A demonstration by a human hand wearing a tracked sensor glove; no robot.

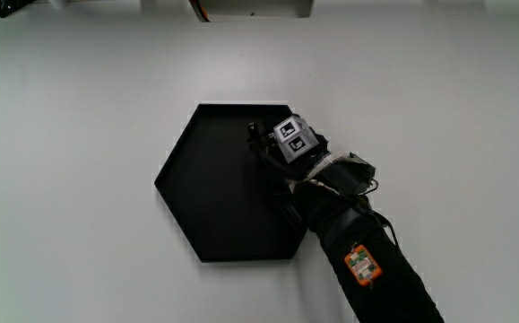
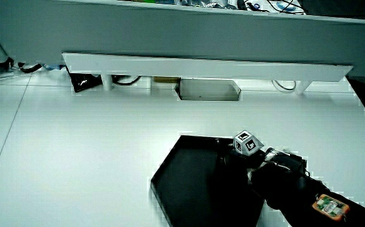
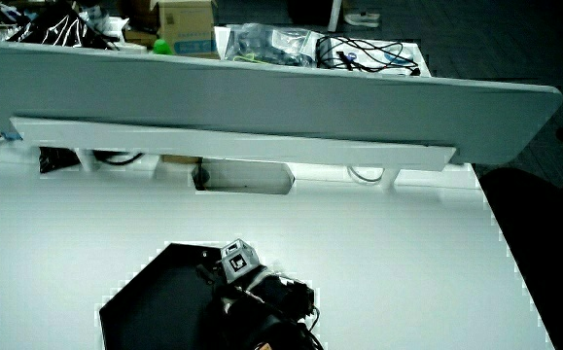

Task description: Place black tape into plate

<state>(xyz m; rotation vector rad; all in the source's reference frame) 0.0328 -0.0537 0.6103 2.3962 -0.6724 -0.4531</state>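
Observation:
A black hexagonal plate (image 1: 205, 179) lies on the white table and shows in both side views (image 2: 188, 176) (image 3: 155, 297). The gloved hand (image 1: 272, 152) is over the plate, just inside the rim on the forearm's side, and the patterned cube (image 1: 295, 136) on its back faces up. Both side views show the hand (image 2: 232, 157) (image 3: 218, 277) low over the plate's inside. I cannot make out the black tape against the black glove and plate. The forearm (image 1: 376, 269) crosses the plate's rim toward the person.
A low white partition (image 2: 201, 63) stands at the table's edge farthest from the person, with a rectangular opening (image 2: 207, 89) at its foot. An orange tag (image 1: 361, 264) sits on the forearm. White tabletop (image 1: 80, 135) surrounds the plate.

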